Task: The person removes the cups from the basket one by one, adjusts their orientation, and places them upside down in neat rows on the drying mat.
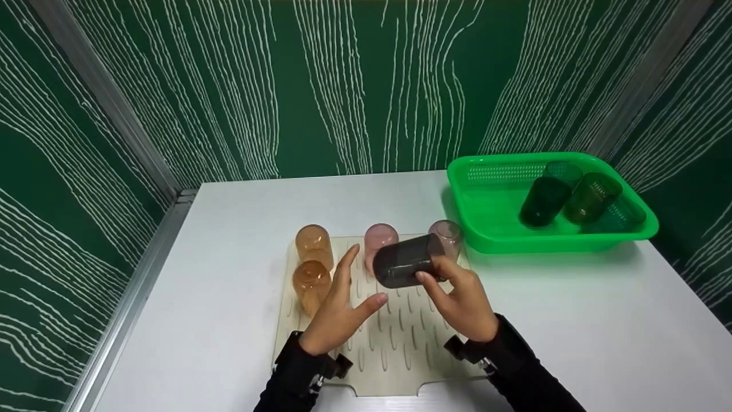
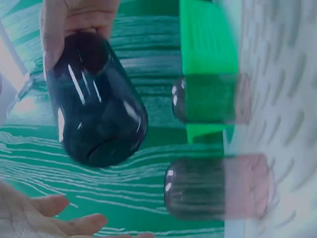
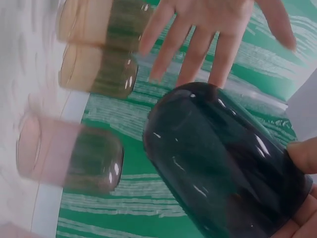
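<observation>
My right hand [image 1: 466,297] grips a dark grey see-through cup [image 1: 405,262] near its rim, fingers and thumb round it. The cup is tilted on its side above the cream draining mat [image 1: 394,366], its rounded base toward my left hand [image 1: 337,315]. That left hand has its fingers stretched out and its thumb spread, just left of the cup's base, with nothing in it. In the right wrist view the left fingers [image 3: 198,49] show straight behind the cup. Two amber cups [image 1: 311,281] stand upside down by the left hand. A pink cup [image 2: 218,188] stands behind the dark one.
Another pale pinkish cup [image 1: 446,232] stands upside down at the mat's back right corner, close to the basket. The green plastic basket [image 1: 486,243] at the back right holds several dark or tinted cups [image 1: 546,200]. Green patterned walls [image 1: 366,86] enclose the white table [image 1: 189,309].
</observation>
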Action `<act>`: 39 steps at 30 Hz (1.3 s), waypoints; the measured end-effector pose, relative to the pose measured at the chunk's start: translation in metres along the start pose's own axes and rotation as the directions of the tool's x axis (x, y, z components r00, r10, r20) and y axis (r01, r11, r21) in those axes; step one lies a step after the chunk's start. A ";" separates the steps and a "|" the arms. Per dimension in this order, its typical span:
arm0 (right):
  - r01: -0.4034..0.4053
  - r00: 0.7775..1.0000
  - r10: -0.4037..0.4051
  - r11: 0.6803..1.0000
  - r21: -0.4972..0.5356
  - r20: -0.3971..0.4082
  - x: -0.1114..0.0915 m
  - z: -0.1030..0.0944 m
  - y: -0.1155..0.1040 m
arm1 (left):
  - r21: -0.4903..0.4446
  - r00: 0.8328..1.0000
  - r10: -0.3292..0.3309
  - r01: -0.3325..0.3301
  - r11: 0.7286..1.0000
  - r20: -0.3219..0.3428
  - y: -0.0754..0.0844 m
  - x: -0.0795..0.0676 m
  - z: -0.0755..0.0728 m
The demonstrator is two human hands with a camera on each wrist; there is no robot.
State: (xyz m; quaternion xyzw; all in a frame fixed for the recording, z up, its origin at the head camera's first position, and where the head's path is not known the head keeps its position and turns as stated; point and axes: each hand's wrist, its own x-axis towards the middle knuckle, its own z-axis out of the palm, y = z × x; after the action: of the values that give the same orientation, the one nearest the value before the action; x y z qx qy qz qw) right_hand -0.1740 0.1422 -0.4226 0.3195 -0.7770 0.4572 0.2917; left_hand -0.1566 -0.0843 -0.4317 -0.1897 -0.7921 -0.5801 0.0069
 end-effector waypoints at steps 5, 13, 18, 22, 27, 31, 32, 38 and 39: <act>0.043 0.999 -0.043 0.998 0.043 0.013 -0.003 0.003 -0.010 | -0.168 0.997 -0.007 0.019 0.986 0.075 -0.002 -0.001 0.009; 0.048 0.999 -0.049 0.990 0.133 0.005 -0.005 0.004 -0.016 | -0.561 0.990 -0.072 0.127 0.818 0.119 -0.006 0.002 0.017; 0.058 0.997 -0.067 0.978 0.198 0.037 -0.006 0.005 -0.016 | -0.702 0.987 -0.110 0.163 0.693 0.120 -0.002 0.002 0.020; 0.057 0.995 -0.075 0.970 0.235 0.071 -0.007 0.008 -0.015 | -0.726 0.988 -0.117 0.151 0.671 0.098 0.002 0.001 0.023; 0.061 0.988 -0.097 0.960 0.273 0.121 -0.007 0.008 -0.013 | -0.750 0.992 -0.115 0.112 0.652 0.048 0.005 0.002 0.024; 0.042 0.980 -0.096 0.956 0.290 0.175 -0.006 0.003 -0.010 | -0.740 0.993 -0.113 0.094 0.666 0.025 0.005 0.003 0.023; 0.037 0.978 -0.096 0.956 0.291 0.188 -0.005 0.002 -0.008 | -0.732 0.993 -0.120 0.094 0.674 0.016 0.005 0.003 0.023; 0.014 0.969 -0.079 0.963 0.270 0.232 -0.003 -0.007 0.004 | -0.610 0.984 -0.152 0.066 0.790 -0.090 0.003 0.004 0.020; 0.010 0.971 -0.073 0.963 0.268 0.229 -0.002 -0.009 0.006 | -0.565 0.983 -0.139 0.048 0.824 -0.119 0.003 0.004 0.019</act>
State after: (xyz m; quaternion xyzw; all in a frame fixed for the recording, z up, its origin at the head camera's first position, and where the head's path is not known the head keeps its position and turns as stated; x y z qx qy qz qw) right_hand -0.1756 0.1527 -0.4235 0.4243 -0.7313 0.5092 0.1610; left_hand -0.1556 -0.0645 -0.4342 -0.0985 -0.5929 -0.7991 -0.0159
